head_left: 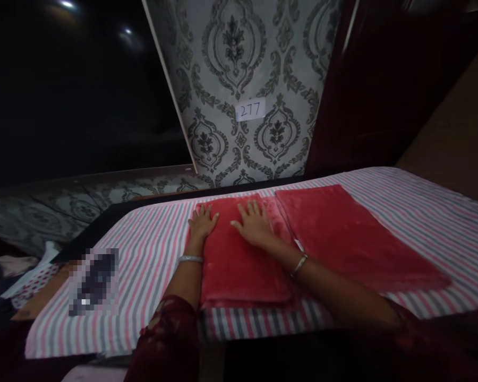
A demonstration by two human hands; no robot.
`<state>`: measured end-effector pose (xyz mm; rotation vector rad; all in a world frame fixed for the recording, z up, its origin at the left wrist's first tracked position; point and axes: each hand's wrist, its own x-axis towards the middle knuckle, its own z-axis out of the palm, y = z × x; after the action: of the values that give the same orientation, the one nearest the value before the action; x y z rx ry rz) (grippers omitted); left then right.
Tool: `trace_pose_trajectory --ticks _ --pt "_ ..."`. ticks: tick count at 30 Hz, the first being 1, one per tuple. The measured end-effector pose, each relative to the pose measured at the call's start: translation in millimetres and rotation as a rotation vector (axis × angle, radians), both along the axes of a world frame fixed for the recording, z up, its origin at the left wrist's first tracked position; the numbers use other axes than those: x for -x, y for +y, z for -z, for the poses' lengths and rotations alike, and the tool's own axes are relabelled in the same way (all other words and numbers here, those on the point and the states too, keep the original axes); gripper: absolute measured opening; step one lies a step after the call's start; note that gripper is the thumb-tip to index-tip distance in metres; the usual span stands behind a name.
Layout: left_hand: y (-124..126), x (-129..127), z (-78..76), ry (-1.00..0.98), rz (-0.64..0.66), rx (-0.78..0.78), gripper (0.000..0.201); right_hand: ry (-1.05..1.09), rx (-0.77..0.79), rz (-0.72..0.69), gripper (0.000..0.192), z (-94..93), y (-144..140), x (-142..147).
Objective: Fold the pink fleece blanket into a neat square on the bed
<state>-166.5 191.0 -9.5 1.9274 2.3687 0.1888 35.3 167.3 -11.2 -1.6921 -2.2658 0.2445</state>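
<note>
A red plush cloth [239,260], folded into a rectangle, lies in front of me on a striped sheet. My left hand [202,223] rests flat on its left edge near the far corner, fingers spread. With the palm down and fingers apart, my right hand [255,225] presses on the cloth's far right part. Beside it to the right lies another flat red plush panel [350,239]; whether the two are joined is hidden under my right forearm. A small white tag [299,245] sticks out between them.
The pink, grey and white striped sheet [143,249] covers the table. A blurred-out dark object [97,281] lies on its left side. Behind stand a patterned wall with a paper marked 277 [250,109] and a large black screen [75,95]. Piled fabric [32,281] sits at far left.
</note>
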Motion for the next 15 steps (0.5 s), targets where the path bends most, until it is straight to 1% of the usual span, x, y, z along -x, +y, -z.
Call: trace_pose_trajectory --ticks 1,3,6,8,11,13,15 --pt "0 -1 -0.5 0.0 0.0 0.001 0.071 0.003 -0.016 -0.024 0.076 5.3 -13 0" --pt "-1 -2 -1.1 0.002 0.001 0.004 0.072 -0.008 0.005 -0.034 0.076 17.0 -31 -4" --pt "0 -3 -4.4 0.005 0.0 0.02 0.072 -0.026 0.036 -0.015 0.075 26.5 -39 -14" --pt "0 -3 -11.1 0.005 0.0 0.048 0.072 -0.024 0.048 -0.022 0.073 23.2 -36 -19" --pt "-8 -4 -26.6 0.007 0.01 0.093 0.071 -0.028 0.108 -0.033 0.069 8.1 -37 -22" --pt "-26 -5 -34.2 0.018 0.033 0.092 0.07 -0.022 0.138 -0.02 0.069 -1.4 -48 -23" --pt "-54 -9 -34.0 0.048 0.114 0.054 0.068 -0.005 0.098 -0.062 0.073 -4.4 -68 -26"
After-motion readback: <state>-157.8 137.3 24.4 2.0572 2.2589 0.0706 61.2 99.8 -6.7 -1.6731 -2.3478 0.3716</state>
